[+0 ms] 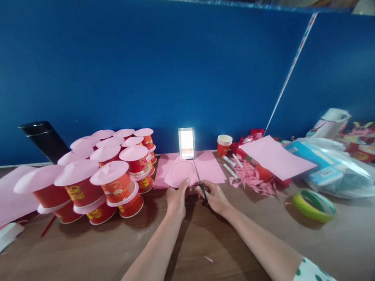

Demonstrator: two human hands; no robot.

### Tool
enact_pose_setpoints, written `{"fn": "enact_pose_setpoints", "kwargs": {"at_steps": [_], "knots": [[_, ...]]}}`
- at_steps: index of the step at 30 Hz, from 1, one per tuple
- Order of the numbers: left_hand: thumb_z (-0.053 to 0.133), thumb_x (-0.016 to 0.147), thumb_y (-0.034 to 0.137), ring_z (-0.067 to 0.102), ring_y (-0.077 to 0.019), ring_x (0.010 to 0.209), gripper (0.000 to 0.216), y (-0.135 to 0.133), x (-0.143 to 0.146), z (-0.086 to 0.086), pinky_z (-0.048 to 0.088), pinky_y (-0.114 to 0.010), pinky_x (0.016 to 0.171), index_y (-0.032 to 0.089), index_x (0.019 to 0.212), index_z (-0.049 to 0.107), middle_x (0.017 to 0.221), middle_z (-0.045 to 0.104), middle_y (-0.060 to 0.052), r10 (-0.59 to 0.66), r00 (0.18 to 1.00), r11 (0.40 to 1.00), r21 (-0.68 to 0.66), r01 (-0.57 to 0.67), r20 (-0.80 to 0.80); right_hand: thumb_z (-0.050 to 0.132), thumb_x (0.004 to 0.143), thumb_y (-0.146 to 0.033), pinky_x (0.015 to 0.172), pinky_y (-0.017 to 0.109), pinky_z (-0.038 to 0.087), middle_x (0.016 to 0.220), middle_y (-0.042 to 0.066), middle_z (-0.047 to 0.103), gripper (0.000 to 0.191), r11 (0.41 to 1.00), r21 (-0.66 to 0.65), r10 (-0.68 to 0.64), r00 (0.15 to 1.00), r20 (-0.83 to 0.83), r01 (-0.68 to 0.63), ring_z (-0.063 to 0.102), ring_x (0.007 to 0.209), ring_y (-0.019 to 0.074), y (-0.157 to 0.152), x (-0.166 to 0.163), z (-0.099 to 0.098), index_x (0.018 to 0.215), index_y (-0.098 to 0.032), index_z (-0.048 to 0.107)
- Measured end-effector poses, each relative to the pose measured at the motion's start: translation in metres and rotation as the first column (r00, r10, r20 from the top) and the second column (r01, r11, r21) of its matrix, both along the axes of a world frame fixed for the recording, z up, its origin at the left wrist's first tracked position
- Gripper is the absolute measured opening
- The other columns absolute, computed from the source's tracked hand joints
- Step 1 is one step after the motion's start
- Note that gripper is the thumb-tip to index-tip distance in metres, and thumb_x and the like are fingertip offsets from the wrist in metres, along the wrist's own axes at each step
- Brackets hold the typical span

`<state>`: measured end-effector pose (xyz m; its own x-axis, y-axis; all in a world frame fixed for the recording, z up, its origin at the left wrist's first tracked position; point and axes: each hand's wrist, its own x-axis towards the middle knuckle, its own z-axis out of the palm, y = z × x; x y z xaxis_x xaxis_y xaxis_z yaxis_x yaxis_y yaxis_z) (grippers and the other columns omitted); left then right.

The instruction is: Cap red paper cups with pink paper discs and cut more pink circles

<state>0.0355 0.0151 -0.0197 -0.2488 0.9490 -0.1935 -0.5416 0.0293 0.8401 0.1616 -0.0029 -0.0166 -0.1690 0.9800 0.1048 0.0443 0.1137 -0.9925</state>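
My left hand [177,197] pinches the near edge of a pink paper piece [181,173] with a circle drawn on it, held just above the wooden table [194,250]. My right hand [213,195] grips a pair of scissors [200,183], whose blades point away from me along the right side of the paper. Both hands sit close together at the middle of the table. A flat pink sheet [208,166] lies behind them.
Several red paper cups with pink paper discs [107,175] are stacked at the left. A single red cup [223,144], glue sticks, pink scraps [251,179], another pink sheet [275,157], a green tape roll [312,205] and plastic bags [332,170] lie right. A blue wall stands behind.
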Motion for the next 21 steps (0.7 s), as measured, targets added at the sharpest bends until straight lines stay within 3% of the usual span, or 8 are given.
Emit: {"fn": "enact_pose_setpoints", "kwargs": {"at_steps": [6,21], "knots": [[0.077,0.054,0.034,0.061,-0.0132,0.052,0.038,-0.001,0.000,0.000,0.048,-0.022,0.048,0.008,0.079,0.063,0.065,0.066,-0.005,-0.003,1.000,1.000,-0.015,0.003,-0.012,0.062,0.074,-0.038,0.041,0.018,0.035,0.054,-0.005,0.048,0.025,1.000,0.001,0.014,1.000,-0.003,-0.014,0.044,0.045,0.0077,0.000,0.000,0.000,0.087,-0.017,0.059],[0.079,0.052,0.031,0.063,-0.0158,0.054,0.035,-0.001,-0.001,-0.002,0.053,-0.028,0.057,0.009,0.072,0.060,0.063,0.065,-0.006,-0.016,0.999,0.999,-0.047,0.015,-0.034,0.063,0.074,-0.039,0.046,0.018,0.038,0.060,-0.004,0.052,0.029,0.999,0.008,0.034,0.999,-0.038,-0.034,0.047,0.049,0.0071,0.005,0.002,-0.010,0.093,-0.017,0.059]]}}
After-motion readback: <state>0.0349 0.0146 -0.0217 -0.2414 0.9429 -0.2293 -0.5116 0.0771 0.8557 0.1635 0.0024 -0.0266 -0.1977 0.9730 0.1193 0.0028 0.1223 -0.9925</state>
